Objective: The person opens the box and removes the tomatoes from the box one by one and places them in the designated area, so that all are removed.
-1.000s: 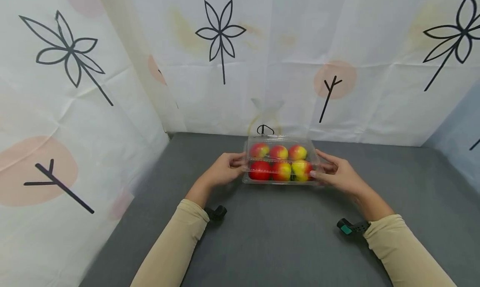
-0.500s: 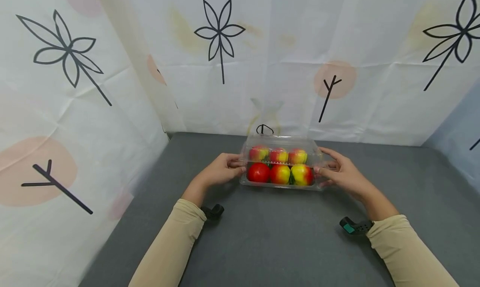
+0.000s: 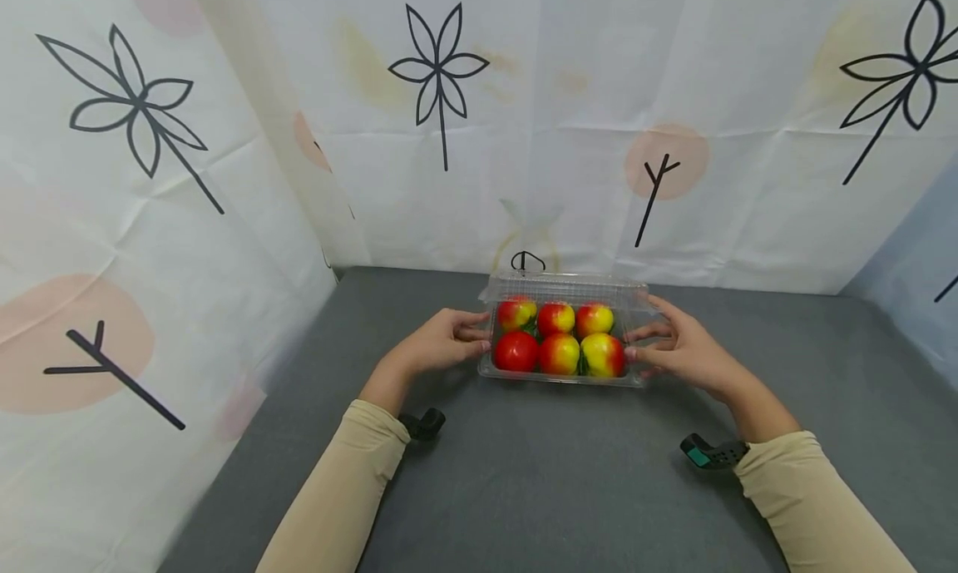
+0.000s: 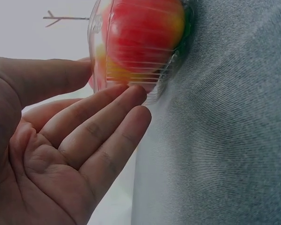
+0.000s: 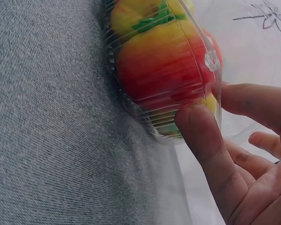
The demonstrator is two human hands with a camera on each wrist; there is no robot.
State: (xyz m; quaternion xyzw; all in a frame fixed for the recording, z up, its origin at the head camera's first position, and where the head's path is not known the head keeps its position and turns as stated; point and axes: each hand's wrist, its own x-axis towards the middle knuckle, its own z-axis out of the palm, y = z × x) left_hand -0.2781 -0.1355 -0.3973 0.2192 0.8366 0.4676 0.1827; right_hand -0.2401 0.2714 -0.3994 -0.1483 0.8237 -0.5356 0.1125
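A clear plastic clamshell box (image 3: 560,378) stands on the grey table (image 3: 561,481), its lid (image 3: 569,287) swung up and back. Inside lie several red-and-yellow fruits (image 3: 559,353) in two rows. My left hand (image 3: 479,337) is at the box's left end; in the left wrist view its straight fingers (image 4: 126,101) touch the ribbed wall (image 4: 145,77) below a red fruit (image 4: 140,33), thumb by the rim. My right hand (image 3: 636,344) is at the right end; in the right wrist view one fingertip (image 5: 194,122) presses the wall (image 5: 140,112) under a fruit (image 5: 164,70).
White cloth walls printed with black leaf shapes (image 3: 440,66) close in the table at the back and left. A blue panel (image 3: 913,290) stands at the far right. Black wrist-worn devices (image 3: 422,423) (image 3: 707,455) hang under both beige sleeves.
The lid was down a second ago, stood half raised half a second ago, and now stands open at the back. Both hands stay at the box's ends.
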